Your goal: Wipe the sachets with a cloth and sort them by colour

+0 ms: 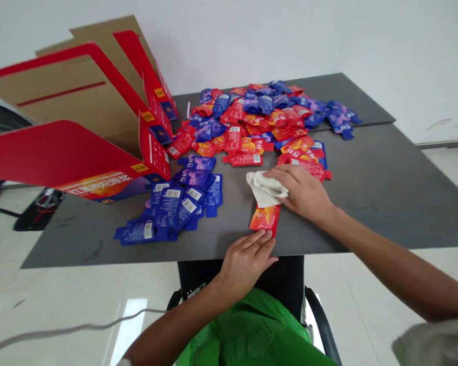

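A red and orange sachet (265, 219) lies on the grey table near its front edge. My left hand (248, 259) rests its outstretched fingertips on the sachet's near end. Bunched in my right hand (303, 193) is a white cloth (266, 189), pressed against the sachet's far end and covering that part. Just beyond the cloth begins a heap of red and blue sachets (252, 119). To the left lies a separate pile of blue sachets (170, 208), several with their barcodes facing up.
Two open cardboard boxes with red outsides (114, 168) stand along the table's left side. The grey tabletop (381, 188) extends to the right, with a white wall (290, 40) behind it. A grey cable (80, 326) runs at lower left.
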